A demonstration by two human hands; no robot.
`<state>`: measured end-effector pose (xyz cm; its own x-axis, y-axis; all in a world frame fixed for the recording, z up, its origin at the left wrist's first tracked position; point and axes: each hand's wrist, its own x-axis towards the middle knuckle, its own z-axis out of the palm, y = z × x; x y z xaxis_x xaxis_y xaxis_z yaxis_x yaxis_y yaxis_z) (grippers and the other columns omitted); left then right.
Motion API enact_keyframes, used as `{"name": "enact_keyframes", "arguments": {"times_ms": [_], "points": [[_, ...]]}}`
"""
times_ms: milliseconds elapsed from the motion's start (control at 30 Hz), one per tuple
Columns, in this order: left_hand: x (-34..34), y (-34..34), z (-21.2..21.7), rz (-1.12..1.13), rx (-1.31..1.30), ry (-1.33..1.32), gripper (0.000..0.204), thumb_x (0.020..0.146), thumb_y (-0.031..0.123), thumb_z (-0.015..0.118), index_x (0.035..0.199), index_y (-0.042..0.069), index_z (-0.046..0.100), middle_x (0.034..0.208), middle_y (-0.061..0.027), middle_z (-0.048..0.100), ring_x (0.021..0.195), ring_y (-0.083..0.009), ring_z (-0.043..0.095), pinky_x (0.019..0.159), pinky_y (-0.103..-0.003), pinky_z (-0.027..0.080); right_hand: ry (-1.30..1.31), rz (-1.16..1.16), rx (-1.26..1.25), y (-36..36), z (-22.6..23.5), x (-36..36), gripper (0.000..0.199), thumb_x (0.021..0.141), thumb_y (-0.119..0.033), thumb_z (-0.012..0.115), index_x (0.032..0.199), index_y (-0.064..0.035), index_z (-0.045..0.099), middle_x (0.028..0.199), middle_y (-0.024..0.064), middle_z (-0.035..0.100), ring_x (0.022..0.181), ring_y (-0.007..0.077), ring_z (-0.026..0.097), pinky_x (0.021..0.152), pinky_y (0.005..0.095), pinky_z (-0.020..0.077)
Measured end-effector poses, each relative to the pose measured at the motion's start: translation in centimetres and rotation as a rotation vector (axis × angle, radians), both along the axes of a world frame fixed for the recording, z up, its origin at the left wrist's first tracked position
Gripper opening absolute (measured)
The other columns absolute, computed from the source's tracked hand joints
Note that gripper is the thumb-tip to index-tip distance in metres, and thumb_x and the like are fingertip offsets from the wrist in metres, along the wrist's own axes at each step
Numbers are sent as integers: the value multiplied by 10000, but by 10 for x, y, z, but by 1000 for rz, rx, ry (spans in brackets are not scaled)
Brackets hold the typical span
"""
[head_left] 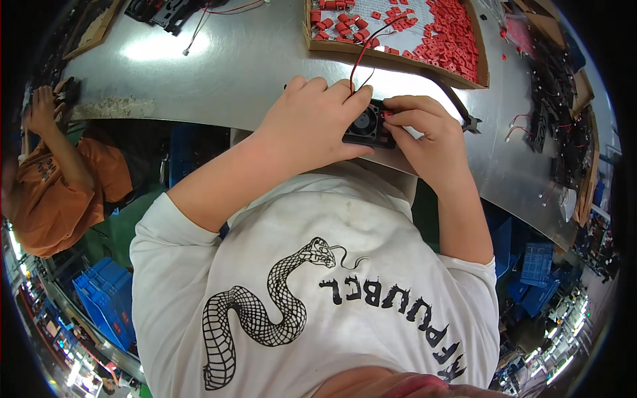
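A black housing with a small round fan (365, 125) is at the near edge of the metal table. My left hand (308, 123) is closed on its left side, with the fingers hiding much of it. At the housing's right side, my right hand (431, 136) pinches a small red piece (387, 115) between thumb and fingers, right against the black frame. Red and black wires (356, 66) rise from behind my left fingers and reach over the tray. The housing's left end cannot be seen.
Beyond my hands, a cardboard tray (398, 58) holds many small red parts. A dark tool like pliers (470, 125) lies right of my right hand. Black parts with wires (551, 126) are heaped far right; more black parts (169, 13) lie far left. A co-worker in orange (66, 192) sits left.
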<state>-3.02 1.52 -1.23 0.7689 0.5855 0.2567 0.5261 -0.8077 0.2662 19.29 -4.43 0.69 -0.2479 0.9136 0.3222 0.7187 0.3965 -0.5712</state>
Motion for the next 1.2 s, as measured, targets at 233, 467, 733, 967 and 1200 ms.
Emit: {"name": "enact_keyframes", "arguments": {"times_ms": [233,467,733,967,1200], "points": [[0,-1,1,3,-3,17,770,739,567,813,1308,94,598,1086,-71,682,903,-254,658,819,-397,465,-50,34,16,2,0,-2,130,760,17,715,876,-43,719,1006,51,736,954,250,673,829,354,556],[2,-1,1,2,-2,8,771,741,566,813,1310,92,598,1073,-67,684,899,-252,655,821,-397,462,1,-22,-36,2,-2,-5,143,748,43,757,876,-20,742,965,64,737,986,252,678,849,358,551],[-1,2,4,13,-20,15,767,748,558,810,1314,87,597,1064,-68,675,904,-260,651,836,-407,466,-94,-192,-189,-2,19,40,693,645,-179,891,1274,-9,655,1397,178,550,1304,366,533,1091,426,442],[-6,4,7,4,-68,32,774,764,546,800,1343,79,586,1080,-71,675,942,-275,647,854,-410,463,-508,-358,-131,-19,-19,39,903,742,-311,810,1515,-43,430,1452,176,498,1316,373,489,1094,458,432],[3,-5,8,-15,12,14,740,768,558,795,1294,76,601,1025,-68,670,894,-272,653,814,-406,471,893,-62,118,-28,10,67,547,869,-428,510,1166,16,627,946,176,638,956,335,603,899,452,468]]}}
